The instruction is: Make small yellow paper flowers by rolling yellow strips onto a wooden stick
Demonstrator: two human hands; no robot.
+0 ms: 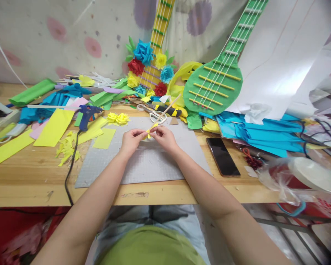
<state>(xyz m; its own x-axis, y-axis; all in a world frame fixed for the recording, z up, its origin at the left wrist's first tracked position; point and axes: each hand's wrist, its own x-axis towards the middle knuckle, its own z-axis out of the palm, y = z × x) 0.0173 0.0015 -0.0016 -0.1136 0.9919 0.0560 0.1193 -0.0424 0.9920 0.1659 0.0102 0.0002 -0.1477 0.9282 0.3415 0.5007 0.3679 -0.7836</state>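
Above the grey cutting mat (151, 165), my left hand (132, 140) pinches a small strip of yellow crepe paper (149, 133). My right hand (164, 137) pinches the same paper from the other side, fingertips close to the left ones. A thin wooden stick (171, 105) slants up and away from the paper between my hands; its lower end is hidden. Two yellow paper flowers (118, 118) lie at the mat's back left, near a yellow paper rectangle (105, 138). White-handled scissors (157, 117) rest at the mat's back edge.
A blue glue gun (86, 117) with a black cord stands left of the mat, among yellow paper sheets (53, 128). On the right lie a phone (223, 156) and blue crepe paper (262, 129). Behind stand a green paper lute (213, 88) and a yellow one with paper flowers (143, 52).
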